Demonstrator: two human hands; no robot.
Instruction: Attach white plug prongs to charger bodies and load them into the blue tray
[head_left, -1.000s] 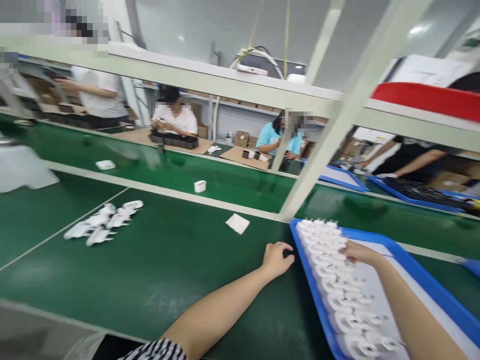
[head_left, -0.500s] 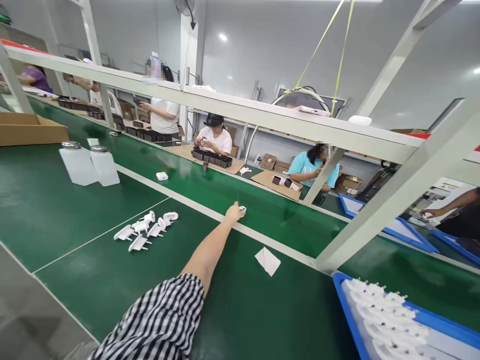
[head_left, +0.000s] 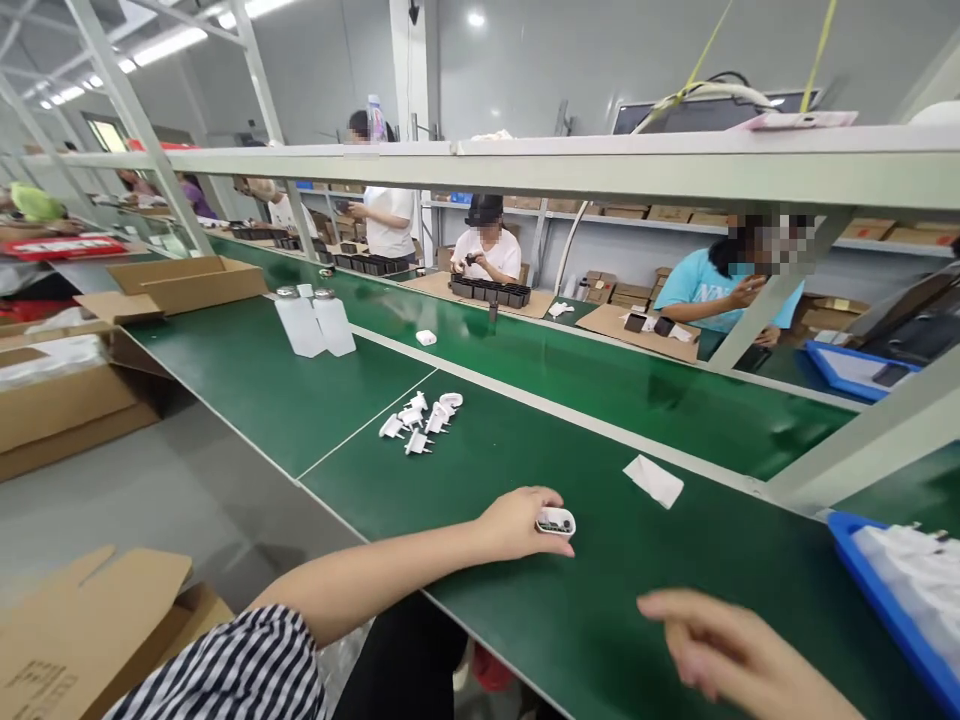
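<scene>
Room: we record a grey wall (head_left: 540,60) across the far side, a bright lamp reflection on it.
Bench: we list a green workbench (head_left: 502,470), smooth and faintly shiny, crossed at left by one thin pale line.
Beam: one long white beam (head_left: 525,165), running left to right above the far side.
Strip: one glossy green strip (head_left: 600,385), beyond the bench, parted from it by a white rail (head_left: 540,403).
People: among those on the far side, we note a person in turquoise (head_left: 701,290) at right, and a person in a dark cap (head_left: 491,250), seated behind a black partitioned tray (head_left: 487,293).
Cartons: one open carton (head_left: 195,285) at far left; a second carton (head_left: 97,620) at near left.
Tray: one blue tray (head_left: 874,590), right edge, partly out of view, bearing white parts (head_left: 915,570).
Hands: our left hand (head_left: 517,525), thumb near and fingers far, clamped on a white oval casing; our right hand (head_left: 712,640), near right, blurred, fingers apart and partly bent, nothing visible in them.
Bottles: two white bottles (head_left: 334,325), side by side, far left on the bench.
Paper: one white paper (head_left: 654,481), by the rail, right of centre.
Pronged pieces: a small cluster of white pronged pieces (head_left: 417,441), left of centre.
Casing: one white oval casing (head_left: 556,520), mid-bench, open face up, dark components inside; we cannot tell whether it touches the bench.
</scene>
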